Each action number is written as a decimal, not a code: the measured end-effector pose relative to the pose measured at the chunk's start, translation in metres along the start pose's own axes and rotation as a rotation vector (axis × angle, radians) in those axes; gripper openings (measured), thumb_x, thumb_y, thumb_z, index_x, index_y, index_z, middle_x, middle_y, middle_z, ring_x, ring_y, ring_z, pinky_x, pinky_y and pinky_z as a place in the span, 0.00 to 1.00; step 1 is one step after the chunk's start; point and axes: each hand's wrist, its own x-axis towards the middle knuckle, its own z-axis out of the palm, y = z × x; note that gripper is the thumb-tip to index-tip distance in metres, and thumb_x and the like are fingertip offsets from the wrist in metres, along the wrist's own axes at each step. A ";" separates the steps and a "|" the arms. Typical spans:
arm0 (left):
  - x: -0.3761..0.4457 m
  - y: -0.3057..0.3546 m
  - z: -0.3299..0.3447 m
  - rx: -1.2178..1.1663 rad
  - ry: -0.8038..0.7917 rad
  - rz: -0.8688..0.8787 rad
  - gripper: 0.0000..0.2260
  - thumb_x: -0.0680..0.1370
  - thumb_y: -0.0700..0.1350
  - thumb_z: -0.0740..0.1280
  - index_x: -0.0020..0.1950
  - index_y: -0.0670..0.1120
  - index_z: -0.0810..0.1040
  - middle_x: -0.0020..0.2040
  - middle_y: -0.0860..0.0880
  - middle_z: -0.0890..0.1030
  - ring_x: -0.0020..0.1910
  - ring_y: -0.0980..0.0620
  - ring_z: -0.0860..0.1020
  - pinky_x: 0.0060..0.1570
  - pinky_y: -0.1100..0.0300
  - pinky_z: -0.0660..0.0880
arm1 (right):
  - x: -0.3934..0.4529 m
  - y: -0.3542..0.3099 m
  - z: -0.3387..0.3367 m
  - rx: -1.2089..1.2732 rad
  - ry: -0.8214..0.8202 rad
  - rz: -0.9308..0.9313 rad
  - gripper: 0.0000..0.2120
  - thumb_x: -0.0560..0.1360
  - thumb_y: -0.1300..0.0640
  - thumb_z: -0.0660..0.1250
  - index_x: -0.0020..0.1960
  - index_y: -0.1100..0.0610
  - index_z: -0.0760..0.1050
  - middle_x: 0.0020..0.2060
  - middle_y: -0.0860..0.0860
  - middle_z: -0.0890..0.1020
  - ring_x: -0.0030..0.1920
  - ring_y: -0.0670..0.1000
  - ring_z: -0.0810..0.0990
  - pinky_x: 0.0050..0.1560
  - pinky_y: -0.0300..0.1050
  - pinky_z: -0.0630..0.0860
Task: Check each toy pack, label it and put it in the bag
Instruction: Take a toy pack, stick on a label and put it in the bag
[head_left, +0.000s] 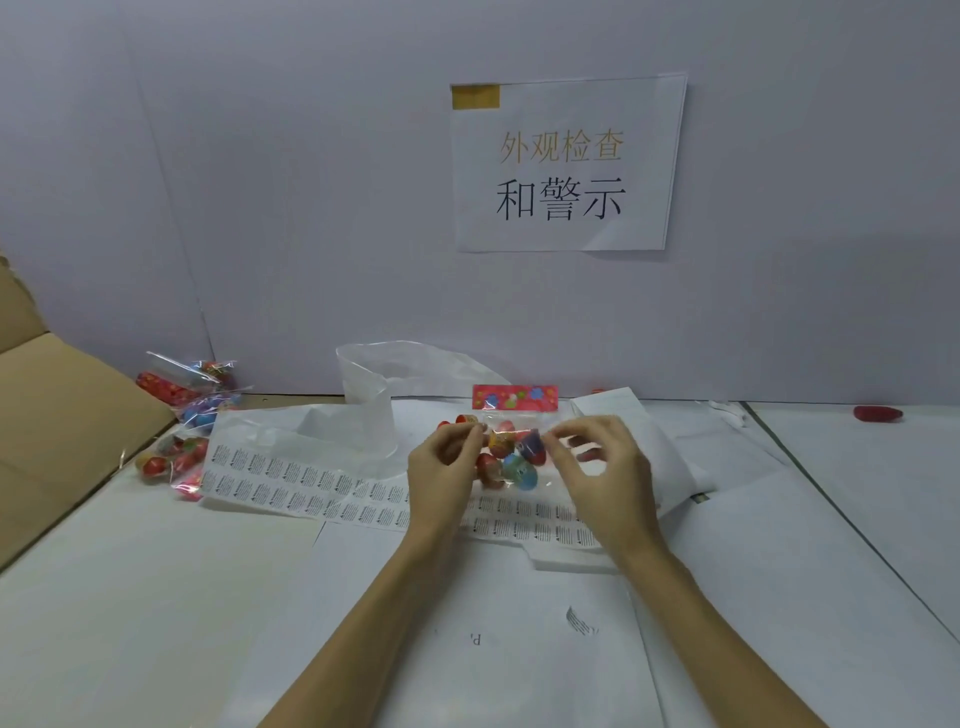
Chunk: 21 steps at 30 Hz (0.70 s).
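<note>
A: In the middle of the frame, what do both hands hold?

B: The toy pack (511, 452). The left hand (441, 467) pinches its left edge with curled fingers, and the right hand (597, 467) pinches the right edge. The pack hangs above the label sheet (311, 486) on the tabletop (156, 597), with its pink header card (514, 397) on top.

A: How will it handle, do you think?

B: It looks light. The film is thin, clear and probably slippery, and the small round toys inside are loose, so they may roll to one side. I would take it at the stiff card or at the side edges, not by the toys.

A: And the bag?

B: The clear bag (371, 410) stands open just left of the pack, behind the sheet. More packs (182, 415) lie at the left of the frame, near a cardboard box (62, 405).
</note>
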 end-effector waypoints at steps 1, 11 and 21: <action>-0.001 0.000 0.000 -0.091 -0.029 -0.047 0.08 0.82 0.46 0.71 0.54 0.43 0.86 0.50 0.45 0.88 0.51 0.46 0.87 0.47 0.54 0.85 | -0.003 -0.001 0.004 0.004 -0.060 -0.003 0.07 0.77 0.48 0.73 0.52 0.50 0.83 0.51 0.46 0.81 0.51 0.45 0.81 0.50 0.37 0.80; -0.010 0.007 0.004 -0.209 -0.437 0.099 0.11 0.84 0.42 0.67 0.66 0.44 0.82 0.62 0.43 0.85 0.67 0.45 0.81 0.70 0.53 0.75 | 0.002 0.002 0.008 0.813 -0.290 0.681 0.16 0.85 0.50 0.63 0.64 0.59 0.80 0.56 0.61 0.86 0.57 0.61 0.86 0.58 0.55 0.83; -0.007 0.002 0.006 -0.264 -0.215 -0.183 0.19 0.77 0.42 0.77 0.65 0.44 0.76 0.62 0.41 0.81 0.60 0.45 0.84 0.58 0.48 0.83 | -0.008 0.000 0.005 -0.027 -0.282 0.112 0.19 0.83 0.47 0.66 0.73 0.44 0.72 0.69 0.46 0.68 0.73 0.47 0.68 0.71 0.41 0.70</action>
